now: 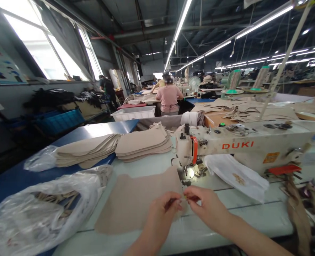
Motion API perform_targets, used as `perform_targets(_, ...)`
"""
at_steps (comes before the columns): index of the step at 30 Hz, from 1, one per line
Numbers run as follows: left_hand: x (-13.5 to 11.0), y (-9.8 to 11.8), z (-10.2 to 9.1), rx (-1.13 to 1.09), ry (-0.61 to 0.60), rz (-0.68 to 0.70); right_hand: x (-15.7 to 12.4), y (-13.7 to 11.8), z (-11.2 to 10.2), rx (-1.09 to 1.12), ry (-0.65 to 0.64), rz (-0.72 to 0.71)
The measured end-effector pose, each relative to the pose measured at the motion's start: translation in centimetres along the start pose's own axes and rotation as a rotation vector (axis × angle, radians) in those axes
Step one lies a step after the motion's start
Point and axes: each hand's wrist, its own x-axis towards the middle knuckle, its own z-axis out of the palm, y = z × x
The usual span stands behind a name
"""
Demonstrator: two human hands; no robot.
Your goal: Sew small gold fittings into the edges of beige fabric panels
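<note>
Though near left hand (161, 213), bag (19, 220) of strips (56, 198).

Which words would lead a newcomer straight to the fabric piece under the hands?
Find the white sewing machine marked DUKI on the pale table. In front of its needle end lies a beige fabric piece, where the left hand and right hand pinch at its right edge. Unlike the stacked beige pieces behind it, it lies single and flat.

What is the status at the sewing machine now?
Left hand, right hand: both pinching one small thing, too small to identify. Flat beige fabric piece lies under left hand, before white sewing machine. Clear plastic bag lies left, apart.
</note>
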Motion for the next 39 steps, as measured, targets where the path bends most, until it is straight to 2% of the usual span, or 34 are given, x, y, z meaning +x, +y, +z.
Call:
perform_targets(9,0.3,-0.6,-0.4,0.000,0.048,-0.056,0.5,-0.3,0.2,0.015,-0.047,0.052)
perform_targets(16,0.7,0.3,-0.4,-0.219,-0.023,-0.177,0.7,-0.7,0.4,0.008,0.019,0.065)
perform_targets(20,0.8,0.2,-0.6,-0.312,-0.094,-0.220,0.8,-0.7,0.7,0.183,0.012,0.151)
perform_targets(25,0.9,-1.2,-0.4,-0.427,-0.160,-0.300,1.0,-0.1,1.4,0.348,0.005,0.202)
perform_targets(29,1.2,-1.9,0.1,-0.482,-0.078,-0.331,1.5,0.9,3.0,0.556,0.057,0.302)
perform_targets(32,1.4,-1.6,0.4,-0.456,0.001,-0.328,1.9,1.5,3.9,0.692,0.115,0.361)
perform_targets(39,0.9,-0.9,0.4,-0.337,0.133,-0.196,1.5,1.6,3.6,0.829,0.069,0.324)
